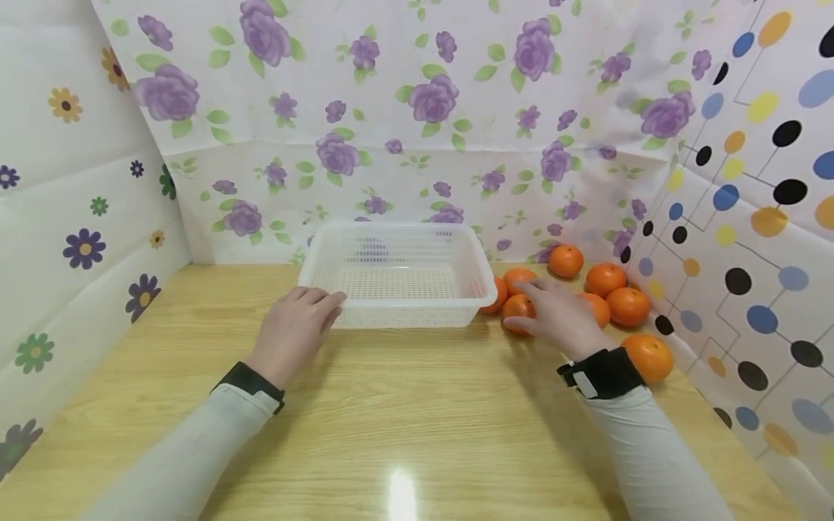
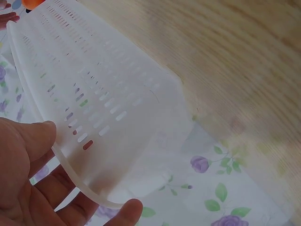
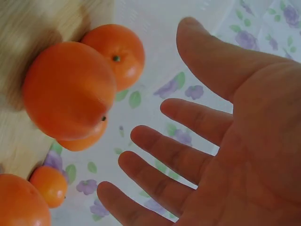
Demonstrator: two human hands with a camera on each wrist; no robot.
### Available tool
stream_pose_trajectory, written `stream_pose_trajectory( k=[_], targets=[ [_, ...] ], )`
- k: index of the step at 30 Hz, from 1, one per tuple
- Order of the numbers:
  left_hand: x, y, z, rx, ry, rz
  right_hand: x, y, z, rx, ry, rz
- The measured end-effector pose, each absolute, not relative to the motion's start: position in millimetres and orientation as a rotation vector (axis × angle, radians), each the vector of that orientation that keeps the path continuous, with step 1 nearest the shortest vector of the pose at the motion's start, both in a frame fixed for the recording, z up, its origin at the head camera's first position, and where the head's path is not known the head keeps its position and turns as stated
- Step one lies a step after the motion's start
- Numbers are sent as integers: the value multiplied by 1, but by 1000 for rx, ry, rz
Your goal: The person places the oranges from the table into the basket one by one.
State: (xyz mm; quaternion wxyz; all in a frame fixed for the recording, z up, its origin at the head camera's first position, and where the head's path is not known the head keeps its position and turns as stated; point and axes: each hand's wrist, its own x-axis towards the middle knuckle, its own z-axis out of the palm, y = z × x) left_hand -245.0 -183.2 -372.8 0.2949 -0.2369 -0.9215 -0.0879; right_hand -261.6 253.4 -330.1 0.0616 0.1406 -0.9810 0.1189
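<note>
A white plastic basket [image 1: 400, 313] with slotted walls stands towards the back of the table. My left hand [image 1: 295, 329] holds its left front corner; in the left wrist view, thumb and fingers of the left hand [image 2: 28, 174] lie on either side of the basket's rim [image 2: 70, 175]. On the right, my right hand [image 1: 560, 315] hovers over a group of tangerines, nearest to the front tangerine [image 1: 517, 315]. The right wrist view shows the right hand [image 3: 225, 141] with fingers spread and nothing in it, a large tangerine [image 3: 68, 89] just beyond the fingertips.
More tangerines lie further right, among them a back one [image 1: 565, 261], one by the side wall [image 1: 628, 307] and one beside the right wrist [image 1: 647, 358]. Flowered sheeting [image 1: 391, 181] hangs behind the basket, and dotted sheeting [image 1: 749, 253] borders the right side.
</note>
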Motion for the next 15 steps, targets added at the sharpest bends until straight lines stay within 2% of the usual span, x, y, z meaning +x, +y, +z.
stream_pose_trajectory(
  k=[15],
  targets=[
    [-247,-184,-375,-618,-2454,-229,-267,251,-346,393,-3005,394]
  ],
)
